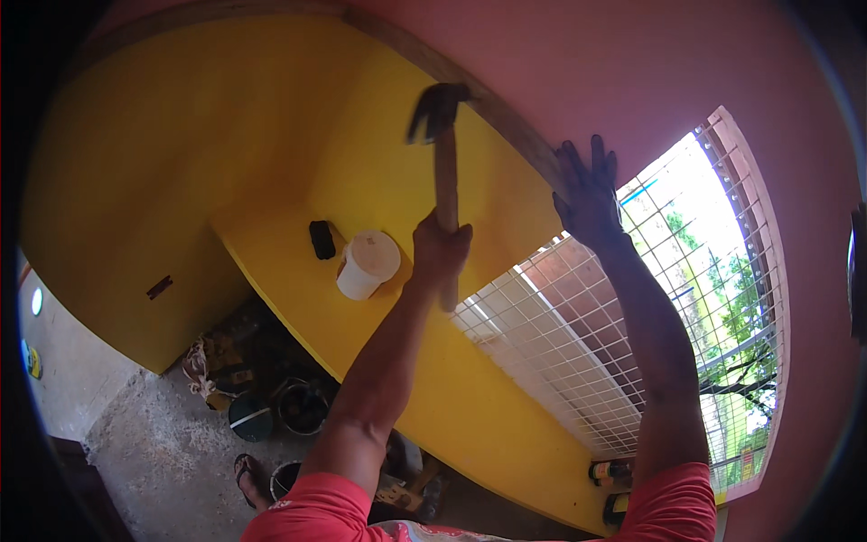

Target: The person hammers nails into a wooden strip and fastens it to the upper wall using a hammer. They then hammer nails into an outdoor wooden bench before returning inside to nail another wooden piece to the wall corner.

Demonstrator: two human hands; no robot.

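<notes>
My left hand [441,251] is closed around the wooden handle of a claw hammer [445,176]. Its dark metal head is raised, close to a wooden strip [506,119] that runs between the yellow surface and the pink wall. Farther right, my right hand [589,197] lies with fingers spread against the end of that strip and the pink wall, beside the corner of a wire-mesh window. Whether anything sits under its palm is hidden.
On the yellow ledge [452,388] stand a white bucket [372,259] and a small black block [321,239]. Wire mesh [668,271] covers the window opening at right. Bottles [610,471] stand at the ledge's near end. Dark buckets [302,406] and clutter fill the floor below.
</notes>
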